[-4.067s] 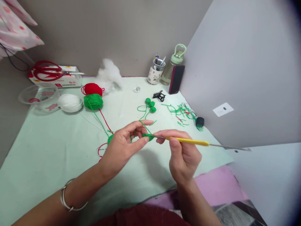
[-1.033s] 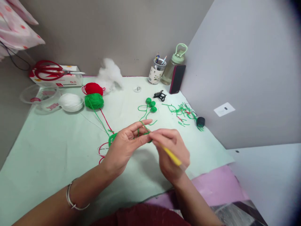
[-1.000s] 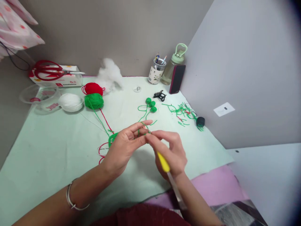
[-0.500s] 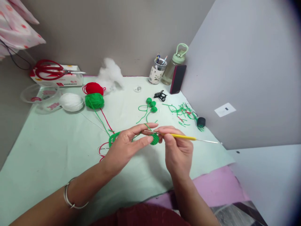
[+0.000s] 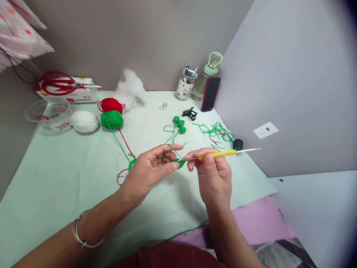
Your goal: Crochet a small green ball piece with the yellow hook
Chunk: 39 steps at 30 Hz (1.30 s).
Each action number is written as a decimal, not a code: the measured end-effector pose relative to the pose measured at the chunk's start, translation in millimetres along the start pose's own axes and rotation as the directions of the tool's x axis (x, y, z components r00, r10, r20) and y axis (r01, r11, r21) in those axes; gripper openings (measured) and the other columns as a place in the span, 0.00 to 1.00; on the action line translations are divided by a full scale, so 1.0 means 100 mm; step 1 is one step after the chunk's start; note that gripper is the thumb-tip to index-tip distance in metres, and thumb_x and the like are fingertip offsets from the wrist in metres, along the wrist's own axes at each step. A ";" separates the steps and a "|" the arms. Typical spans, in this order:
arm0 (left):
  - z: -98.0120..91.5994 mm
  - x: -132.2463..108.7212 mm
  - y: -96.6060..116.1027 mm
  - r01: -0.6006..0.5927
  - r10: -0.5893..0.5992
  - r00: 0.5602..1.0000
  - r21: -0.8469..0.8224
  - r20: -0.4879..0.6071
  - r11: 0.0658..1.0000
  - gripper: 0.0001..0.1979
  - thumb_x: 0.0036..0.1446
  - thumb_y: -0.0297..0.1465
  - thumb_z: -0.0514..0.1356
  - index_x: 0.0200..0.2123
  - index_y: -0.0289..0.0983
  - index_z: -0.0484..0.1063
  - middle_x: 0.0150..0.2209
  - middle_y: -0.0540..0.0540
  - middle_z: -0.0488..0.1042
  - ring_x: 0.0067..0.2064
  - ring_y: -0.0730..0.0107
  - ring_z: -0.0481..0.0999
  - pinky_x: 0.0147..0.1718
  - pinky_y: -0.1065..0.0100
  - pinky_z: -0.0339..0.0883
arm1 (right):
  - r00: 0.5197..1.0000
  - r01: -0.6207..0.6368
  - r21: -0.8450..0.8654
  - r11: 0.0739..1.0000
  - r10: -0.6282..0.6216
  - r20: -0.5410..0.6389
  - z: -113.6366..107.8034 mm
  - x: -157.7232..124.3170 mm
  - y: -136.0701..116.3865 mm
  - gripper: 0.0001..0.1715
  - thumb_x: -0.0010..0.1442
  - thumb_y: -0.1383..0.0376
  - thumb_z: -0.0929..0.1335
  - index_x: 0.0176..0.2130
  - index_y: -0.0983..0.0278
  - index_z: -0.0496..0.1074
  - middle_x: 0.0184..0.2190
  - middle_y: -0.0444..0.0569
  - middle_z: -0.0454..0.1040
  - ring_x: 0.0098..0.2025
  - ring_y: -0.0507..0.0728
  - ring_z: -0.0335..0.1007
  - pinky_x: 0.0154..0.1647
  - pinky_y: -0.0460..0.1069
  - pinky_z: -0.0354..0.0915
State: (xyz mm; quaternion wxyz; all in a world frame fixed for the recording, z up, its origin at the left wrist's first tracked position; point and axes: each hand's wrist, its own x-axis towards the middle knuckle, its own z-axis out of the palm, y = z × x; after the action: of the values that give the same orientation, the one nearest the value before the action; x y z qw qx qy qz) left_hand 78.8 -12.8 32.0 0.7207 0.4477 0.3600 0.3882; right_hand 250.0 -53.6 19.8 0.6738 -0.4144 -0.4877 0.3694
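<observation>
My left hand (image 5: 152, 169) pinches a small green crochet piece (image 5: 182, 163) between thumb and fingers, with green yarn running over the raised index finger. In my right hand (image 5: 213, 171) is a crochet hook (image 5: 220, 154) with a yellow handle, held like a pen. The hook's metal tip meets the green piece at my left thumb. Just beyond my hands lie several small green crocheted balls (image 5: 182, 129) with yarn tails. Part of a larger green crocheted item (image 5: 132, 163) shows behind my left wrist.
White (image 5: 85, 121), green (image 5: 112, 120) and red yarn balls (image 5: 111, 105) sit at left, near white stuffing (image 5: 130, 89). Red scissors (image 5: 60, 83) rest on a box (image 5: 83, 96). Further right are a black claw clip (image 5: 190, 113), pen cup (image 5: 186, 85), bottle (image 5: 201, 83), phone (image 5: 211, 94) and yarn scraps (image 5: 214, 131).
The crochet hook has turned more level and its tip has moved down onto the green piece. The piece has tilted, showing less of its round face. My right hand has shifted slightly right.
</observation>
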 end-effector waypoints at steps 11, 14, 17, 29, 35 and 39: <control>0.01 -0.05 0.05 -0.126 0.147 0.987 0.251 -0.070 0.960 0.17 0.59 0.32 0.72 0.52 0.47 0.85 0.37 0.50 0.76 0.44 0.63 0.75 0.51 0.61 0.66 | 0.936 0.350 -0.342 0.872 -0.344 0.080 0.05 -0.13 -0.03 0.14 0.75 0.67 0.65 0.49 0.56 0.79 0.41 0.48 0.85 0.37 0.57 0.80 0.34 0.54 0.78; 0.02 -0.05 0.05 -0.128 0.162 0.980 0.261 -0.113 0.957 0.16 0.58 0.31 0.72 0.51 0.47 0.85 0.37 0.50 0.77 0.44 0.62 0.75 0.52 0.61 0.66 | 0.913 0.407 -0.385 0.828 -0.381 0.146 0.04 -0.13 0.00 0.14 0.74 0.69 0.66 0.51 0.57 0.79 0.41 0.49 0.85 0.40 0.58 0.82 0.38 0.55 0.79; 0.04 -0.05 0.06 -0.147 0.192 0.972 0.289 -0.134 0.946 0.17 0.57 0.30 0.72 0.50 0.46 0.86 0.37 0.50 0.78 0.44 0.62 0.76 0.53 0.60 0.66 | 0.893 0.450 -0.419 0.788 -0.408 0.192 0.02 -0.12 0.01 0.15 0.73 0.70 0.66 0.52 0.56 0.78 0.41 0.50 0.85 0.43 0.60 0.83 0.40 0.57 0.79; 0.09 -0.03 -0.05 0.088 -0.092 0.996 -0.185 -0.011 0.979 0.24 0.57 0.35 0.74 0.57 0.45 0.82 0.37 0.50 0.78 0.42 0.65 0.74 0.49 0.62 0.67 | 0.764 0.596 -0.666 0.449 -0.573 0.298 -0.01 -0.18 0.19 0.24 0.66 0.73 0.73 0.57 0.50 0.81 0.48 0.50 0.83 0.48 0.60 0.82 0.44 0.54 0.79; -0.02 0.04 -0.01 0.135 -0.130 0.991 -0.278 0.040 0.951 0.20 0.57 0.32 0.74 0.54 0.42 0.85 0.41 0.47 0.80 0.44 0.67 0.73 0.47 0.66 0.63 | 0.952 0.284 -0.357 0.890 -0.307 -0.009 -0.01 -0.08 0.01 0.13 0.73 0.68 0.67 0.46 0.56 0.82 0.36 0.47 0.83 0.32 0.55 0.77 0.33 0.53 0.75; 0.01 0.02 -0.03 0.068 -0.062 0.997 -0.136 0.048 0.988 0.16 0.57 0.32 0.73 0.50 0.46 0.87 0.38 0.49 0.77 0.43 0.66 0.71 0.47 0.64 0.62 | 0.986 0.151 -0.189 0.970 -0.162 -0.043 0.01 -0.04 0.01 0.11 0.73 0.63 0.68 0.42 0.57 0.82 0.35 0.47 0.81 0.32 0.54 0.75 0.32 0.52 0.73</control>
State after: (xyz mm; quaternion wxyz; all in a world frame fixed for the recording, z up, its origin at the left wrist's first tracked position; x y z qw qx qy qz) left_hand 80.8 -12.5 28.8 0.7700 0.3931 0.3308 0.3783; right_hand 247.9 -56.4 18.2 0.6731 -0.4462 -0.5313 0.2560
